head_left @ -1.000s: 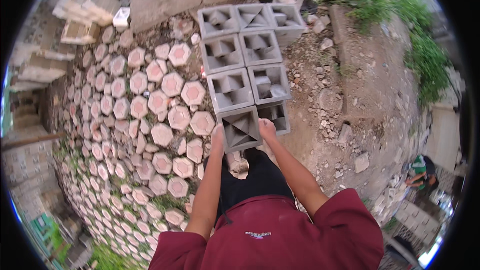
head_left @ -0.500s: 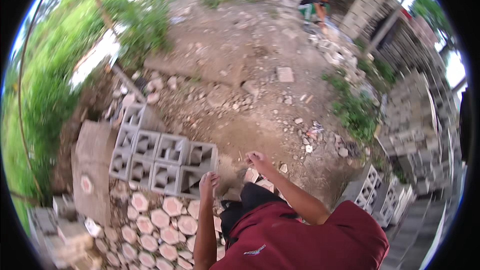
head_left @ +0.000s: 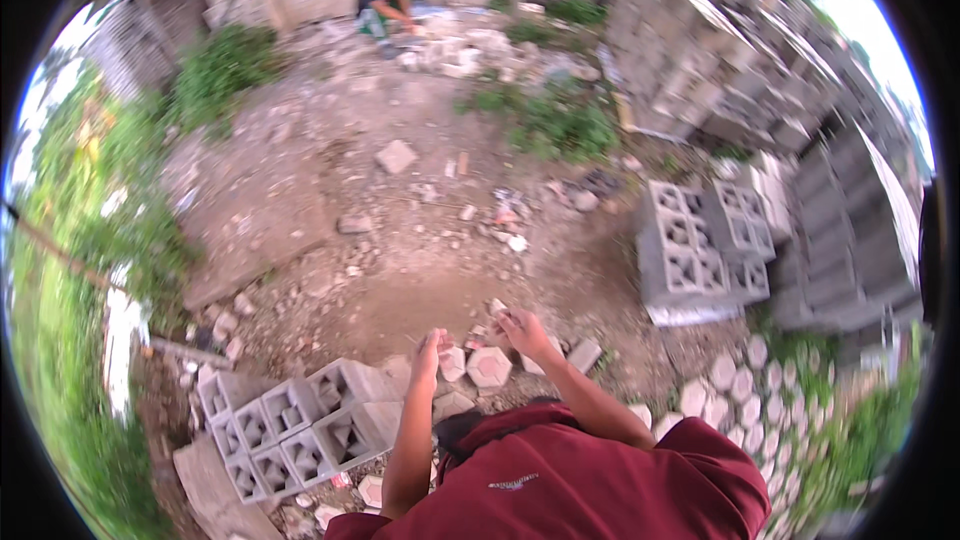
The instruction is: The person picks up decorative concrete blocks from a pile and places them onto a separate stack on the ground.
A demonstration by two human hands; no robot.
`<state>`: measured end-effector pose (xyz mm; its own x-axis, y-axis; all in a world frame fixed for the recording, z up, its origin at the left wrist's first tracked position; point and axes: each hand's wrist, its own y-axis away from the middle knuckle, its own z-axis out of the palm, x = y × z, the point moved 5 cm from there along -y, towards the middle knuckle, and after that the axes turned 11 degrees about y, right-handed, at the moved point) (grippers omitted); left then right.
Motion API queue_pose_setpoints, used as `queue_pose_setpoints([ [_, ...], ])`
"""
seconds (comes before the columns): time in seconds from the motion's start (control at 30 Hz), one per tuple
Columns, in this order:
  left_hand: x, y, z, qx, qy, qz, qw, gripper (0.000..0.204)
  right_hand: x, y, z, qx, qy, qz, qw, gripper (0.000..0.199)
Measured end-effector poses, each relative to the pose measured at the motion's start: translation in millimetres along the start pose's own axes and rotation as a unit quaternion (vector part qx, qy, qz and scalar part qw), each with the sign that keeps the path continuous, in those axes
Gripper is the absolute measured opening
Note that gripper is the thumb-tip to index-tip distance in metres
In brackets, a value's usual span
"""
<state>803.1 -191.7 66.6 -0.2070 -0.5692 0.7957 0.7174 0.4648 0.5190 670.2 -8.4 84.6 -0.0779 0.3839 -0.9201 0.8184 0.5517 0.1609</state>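
While your left hand (head_left: 430, 350) and right hand (head_left: 524, 330) look empty, fingers loosely bent, at lower centre of the frame, grey vent blocks (head_left: 290, 435) sit grouped at lower left, nearest your left hand. More of them in a block stack (head_left: 690, 245) at right of frame. Look like concrete: probably heavy, fully stiff, rough rather than slippery. Thin walls and inner webs could chip if knocked, so you'd want gentle contact. Best hold: your palms on two opposite outer walls, low down, weight shared; skip the webs. Hexagonal pavers (head_left: 489, 367) lie between your hands in view; likely uneven footing under load.
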Motion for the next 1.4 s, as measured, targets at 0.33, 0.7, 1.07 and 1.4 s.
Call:
queue_pose_setpoints([
  [0.33,-110,6,299,-0.248,-0.069,-0.078,0.963,0.04,122,94,-249,0.248,-0.099,0.083,0.96,0.027],
  [0.7,-192,-8,422,-0.304,-0.129,-0.146,0.932,0.032,234,163,-350,0.374,-0.162,0.224,0.885,0.023],
  [1.07,-219,-71,649,-0.443,-0.23,-0.182,0.847,0.031,247,167,-486,0.508,-0.189,0.276,0.793,0.024],
  [1.4,-264,-41,804,-0.527,-0.291,-0.225,0.766,0.03,241,218,-593,0.613,-0.224,0.254,0.714,0.026],
])
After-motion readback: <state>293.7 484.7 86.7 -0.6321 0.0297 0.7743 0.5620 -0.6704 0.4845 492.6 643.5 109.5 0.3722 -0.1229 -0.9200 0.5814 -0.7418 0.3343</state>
